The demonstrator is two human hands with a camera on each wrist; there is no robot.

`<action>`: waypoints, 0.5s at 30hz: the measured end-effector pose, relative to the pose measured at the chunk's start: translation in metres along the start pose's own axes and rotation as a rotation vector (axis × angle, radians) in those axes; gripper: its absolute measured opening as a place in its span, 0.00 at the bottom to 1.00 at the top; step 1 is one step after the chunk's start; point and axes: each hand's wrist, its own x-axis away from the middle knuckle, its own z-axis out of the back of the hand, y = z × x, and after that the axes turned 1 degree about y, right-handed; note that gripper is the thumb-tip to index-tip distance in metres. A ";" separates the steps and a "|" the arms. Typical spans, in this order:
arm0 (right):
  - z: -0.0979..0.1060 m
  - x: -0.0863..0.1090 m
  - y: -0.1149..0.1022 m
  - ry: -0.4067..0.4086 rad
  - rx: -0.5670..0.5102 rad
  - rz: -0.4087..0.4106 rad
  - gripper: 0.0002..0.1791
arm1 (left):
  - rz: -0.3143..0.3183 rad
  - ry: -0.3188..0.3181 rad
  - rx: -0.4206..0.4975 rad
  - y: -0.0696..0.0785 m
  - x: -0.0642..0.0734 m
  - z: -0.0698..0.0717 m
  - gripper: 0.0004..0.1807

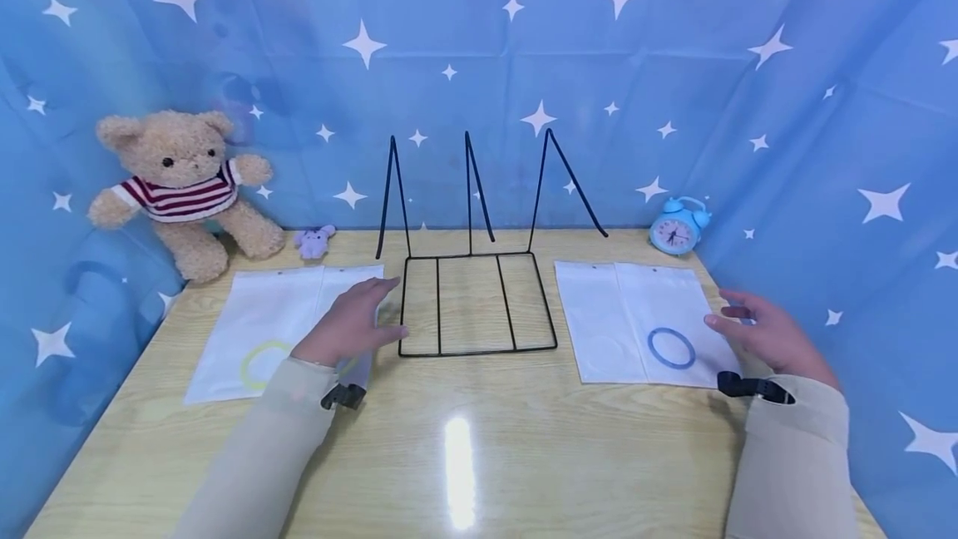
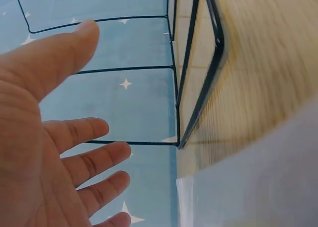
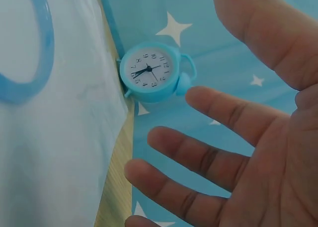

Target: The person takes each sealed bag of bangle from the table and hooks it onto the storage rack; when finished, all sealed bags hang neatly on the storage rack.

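Observation:
Over the right part of the left white sheet, my left hand [image 1: 348, 323] hovers with fingers spread, holding nothing. Its fingertips are close to the left side of a black wire rack [image 1: 438, 306], which stands mid-table with three tall bent prongs at the back. A yellow ring [image 1: 254, 366] lies on the left sheet [image 1: 224, 339], partly hidden by that arm. My right hand [image 1: 774, 339], also spread and holding nothing, is near the outer edge of the right white sheet [image 1: 599, 331]. On this sheet lies a blue ring [image 1: 651, 348], left of the fingers.
A teddy bear [image 1: 183, 158] in a striped sweater sits at the back left, with a small purple toy [image 1: 313, 241] beside it. At the back right stands a blue alarm clock [image 1: 677, 231]. Starry blue cloth [image 1: 464, 23] walls the table [image 1: 374, 472] at the back and sides.

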 end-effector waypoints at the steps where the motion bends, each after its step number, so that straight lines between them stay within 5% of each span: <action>1: 0.000 0.000 0.002 -0.008 0.004 0.000 0.58 | 0.008 -0.009 0.003 0.001 -0.001 -0.001 0.48; 15: 0.004 0.001 0.017 -0.119 0.046 -0.076 0.57 | 0.003 -0.053 -0.069 -0.008 -0.009 -0.022 0.47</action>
